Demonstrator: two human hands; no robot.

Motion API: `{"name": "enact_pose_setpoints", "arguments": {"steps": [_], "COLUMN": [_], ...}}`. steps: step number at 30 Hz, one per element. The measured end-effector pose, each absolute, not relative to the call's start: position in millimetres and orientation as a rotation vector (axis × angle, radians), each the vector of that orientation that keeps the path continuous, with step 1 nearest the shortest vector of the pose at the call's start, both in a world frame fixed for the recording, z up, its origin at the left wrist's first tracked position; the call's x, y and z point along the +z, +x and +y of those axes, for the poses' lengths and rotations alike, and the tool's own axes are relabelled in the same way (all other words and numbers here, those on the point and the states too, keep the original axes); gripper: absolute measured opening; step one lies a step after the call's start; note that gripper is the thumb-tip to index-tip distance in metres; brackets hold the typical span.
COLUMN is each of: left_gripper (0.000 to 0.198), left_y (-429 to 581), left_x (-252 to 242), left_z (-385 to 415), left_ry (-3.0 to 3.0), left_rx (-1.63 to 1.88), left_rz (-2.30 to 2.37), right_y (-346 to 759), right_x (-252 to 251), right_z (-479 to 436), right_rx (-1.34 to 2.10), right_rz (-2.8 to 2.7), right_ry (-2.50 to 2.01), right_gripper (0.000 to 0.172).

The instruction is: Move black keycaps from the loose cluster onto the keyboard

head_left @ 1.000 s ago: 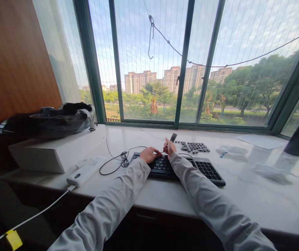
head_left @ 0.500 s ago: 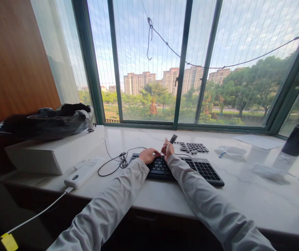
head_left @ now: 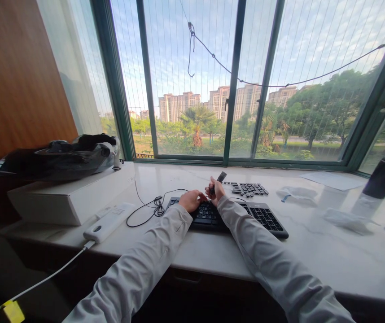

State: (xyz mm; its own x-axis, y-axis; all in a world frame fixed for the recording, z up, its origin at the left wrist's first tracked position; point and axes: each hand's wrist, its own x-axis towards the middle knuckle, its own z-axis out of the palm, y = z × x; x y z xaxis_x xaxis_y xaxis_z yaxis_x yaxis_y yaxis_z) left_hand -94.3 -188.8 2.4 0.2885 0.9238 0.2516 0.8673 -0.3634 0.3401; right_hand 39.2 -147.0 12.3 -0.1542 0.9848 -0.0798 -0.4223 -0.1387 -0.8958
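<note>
Head view: keyboard [head_left: 264, 218] black, flat on pale counter [head_left: 212, 253] below window [head_left: 233, 80]. Left hand [head_left: 192, 200] rests on keyboard's left part, fingers curled down onto keys; cannot tell if they pinch anything. Right hand [head_left: 216, 193] raised just above keyboard, fingers closed round small dark tool [head_left: 221, 176], tip pointing up and away. Loose keycaps [head_left: 248, 189] in rows just behind keyboard. Coiled cable [head_left: 157, 206] left of keyboard. White box [head_left: 67, 199] far left, black bag [head_left: 58, 157] on top.

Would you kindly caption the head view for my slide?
Left hand rests on a black keyboard; right hand holds a small dark object near loose keycaps.
</note>
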Motion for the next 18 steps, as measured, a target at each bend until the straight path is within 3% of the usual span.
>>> {"name": "enact_pose_setpoints", "arguments": {"steps": [18], "left_gripper": [0.027], "left_y": [-91], "left_x": [-6], "left_z": [-181], "left_ry": [2.365], "left_rx": [0.663], "left_rz": [1.719], "right_y": [33], "right_x": [4], "right_z": [-143], "right_rx": [1.48], "right_rz": [-0.785], "right_ry": [-0.827], "right_gripper": [0.047]}}
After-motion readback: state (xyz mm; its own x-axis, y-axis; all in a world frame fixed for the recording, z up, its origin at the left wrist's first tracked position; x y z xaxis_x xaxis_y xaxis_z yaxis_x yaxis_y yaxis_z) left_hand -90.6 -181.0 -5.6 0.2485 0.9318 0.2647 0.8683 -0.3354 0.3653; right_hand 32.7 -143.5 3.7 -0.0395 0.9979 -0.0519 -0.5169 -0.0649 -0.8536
